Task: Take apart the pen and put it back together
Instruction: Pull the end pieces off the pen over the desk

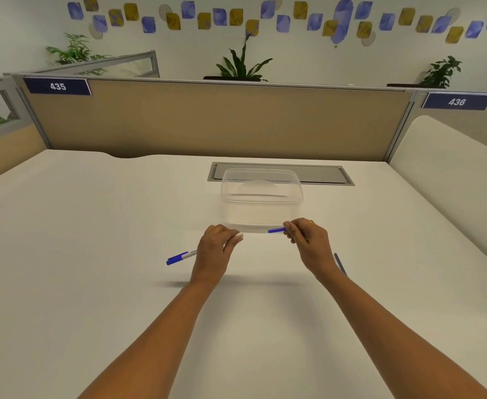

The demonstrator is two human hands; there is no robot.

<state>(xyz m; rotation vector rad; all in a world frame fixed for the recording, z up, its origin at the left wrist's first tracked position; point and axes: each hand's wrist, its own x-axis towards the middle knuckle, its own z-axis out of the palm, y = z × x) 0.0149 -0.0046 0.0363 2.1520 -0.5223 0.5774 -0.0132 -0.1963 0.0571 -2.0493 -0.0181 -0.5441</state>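
Left hand grips pen; right hand pinches blue piece; box just beyond.

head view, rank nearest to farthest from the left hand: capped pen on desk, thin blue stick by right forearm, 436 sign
1. capped pen, just left of the left hand
2. thin blue stick, across on the right
3. 436 sign, far right, up high
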